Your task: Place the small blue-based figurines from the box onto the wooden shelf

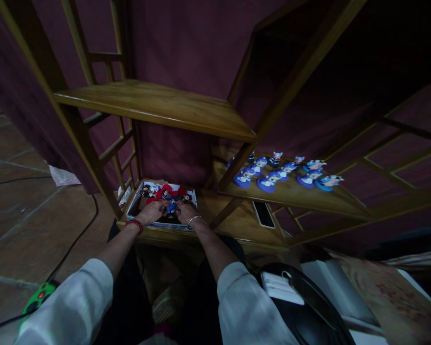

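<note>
A shallow white box (132, 211) sits on the lowest wooden shelf, with several small figurines in black, red, white and blue inside. My left hand (151, 212) reaches into it from the left, fingers closed at a small blue figurine (171, 207). From the other side, my right hand (187, 213) closes its fingers on the same figurine. The blue figurine is held between both hands, over the box's near part. Dim light and my fingers hide its finer details.
Several purple and blue figurines (269, 181) stand on a raised shelf to the right. Below them lies a phone (263, 214). A wooden shelf board (154, 103) juts out above the box. At lower right is a black stool (309, 306) with a white item (282, 287) on it.
</note>
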Demonstrator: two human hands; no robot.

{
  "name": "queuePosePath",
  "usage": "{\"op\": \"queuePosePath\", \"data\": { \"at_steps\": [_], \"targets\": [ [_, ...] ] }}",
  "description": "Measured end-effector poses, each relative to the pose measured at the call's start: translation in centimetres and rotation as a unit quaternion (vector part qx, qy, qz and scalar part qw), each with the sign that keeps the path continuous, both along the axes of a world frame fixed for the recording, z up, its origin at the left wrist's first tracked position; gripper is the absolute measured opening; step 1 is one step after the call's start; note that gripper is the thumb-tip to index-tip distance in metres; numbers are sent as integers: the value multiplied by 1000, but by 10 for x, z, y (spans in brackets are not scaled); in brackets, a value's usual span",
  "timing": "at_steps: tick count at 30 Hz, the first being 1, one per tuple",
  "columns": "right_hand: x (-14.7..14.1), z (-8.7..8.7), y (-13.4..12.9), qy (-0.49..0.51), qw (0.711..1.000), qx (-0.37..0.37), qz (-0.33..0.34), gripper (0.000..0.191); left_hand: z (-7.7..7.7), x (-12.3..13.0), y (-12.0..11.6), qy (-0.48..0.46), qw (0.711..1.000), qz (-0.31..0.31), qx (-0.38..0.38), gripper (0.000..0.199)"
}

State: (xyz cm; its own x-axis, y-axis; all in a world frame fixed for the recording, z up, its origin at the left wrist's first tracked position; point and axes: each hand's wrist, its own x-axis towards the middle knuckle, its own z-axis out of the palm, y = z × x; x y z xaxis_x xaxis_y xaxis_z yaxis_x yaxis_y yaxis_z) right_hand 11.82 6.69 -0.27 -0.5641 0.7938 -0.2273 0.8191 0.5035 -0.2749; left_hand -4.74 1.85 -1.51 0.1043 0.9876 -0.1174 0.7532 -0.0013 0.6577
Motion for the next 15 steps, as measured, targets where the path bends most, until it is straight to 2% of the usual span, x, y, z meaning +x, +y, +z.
{"op": "queuePosePath", "data": {
  "at_steps": [3,7,11,15],
  "targets": [
    [2,1,-2,23,1000,5,10,54,0,1,0,-17,1000,-24,-5,50],
    [4,1,-3,13,1000,14,24,44,9,6,-3,-23,998,-45,-37,49],
    [5,1,-3,26,1000,10,7,38,22,12,-5,29,996,-42,-72,48],
    [5,2,-5,34,999,2,-32,31,23,14,-5,106,990,-34,-82,42]
  ]
}}
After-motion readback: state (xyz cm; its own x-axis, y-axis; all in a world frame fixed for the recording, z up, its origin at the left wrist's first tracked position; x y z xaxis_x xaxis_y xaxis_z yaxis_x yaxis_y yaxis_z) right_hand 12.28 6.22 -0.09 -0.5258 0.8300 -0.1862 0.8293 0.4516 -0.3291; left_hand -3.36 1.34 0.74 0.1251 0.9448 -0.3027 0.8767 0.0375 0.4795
